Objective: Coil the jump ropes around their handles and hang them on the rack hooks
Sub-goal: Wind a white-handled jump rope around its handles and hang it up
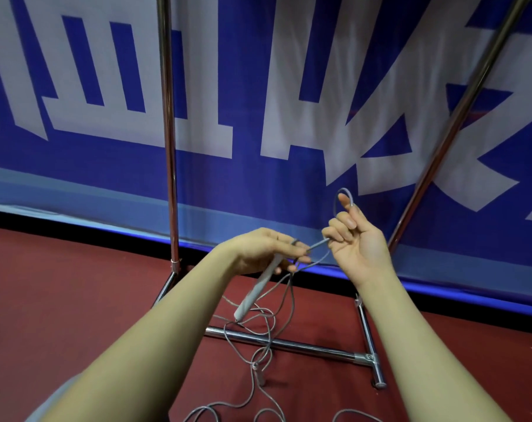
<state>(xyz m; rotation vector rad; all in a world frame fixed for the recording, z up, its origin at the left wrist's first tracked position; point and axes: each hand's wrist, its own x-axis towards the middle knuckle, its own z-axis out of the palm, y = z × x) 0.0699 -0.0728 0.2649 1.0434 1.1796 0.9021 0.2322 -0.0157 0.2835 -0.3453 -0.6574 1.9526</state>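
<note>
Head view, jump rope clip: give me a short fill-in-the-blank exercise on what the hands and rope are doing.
1. The left hand grips the pale ____ of the jump rope.
2. A small loop of rope arcs over the ____ hand's raised finger.
3. The slack rope trails down to the ____ floor.
4. The rack has a ____ metal base bar.

Missing words: handle; right; red; shiny

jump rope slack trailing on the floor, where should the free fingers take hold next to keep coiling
Judging by its pose, take the rope just below the left hand, where it hangs free off the floor. Come from the right with the right hand, palm up. The handle slants down-left, so wraps can go around it.
</note>
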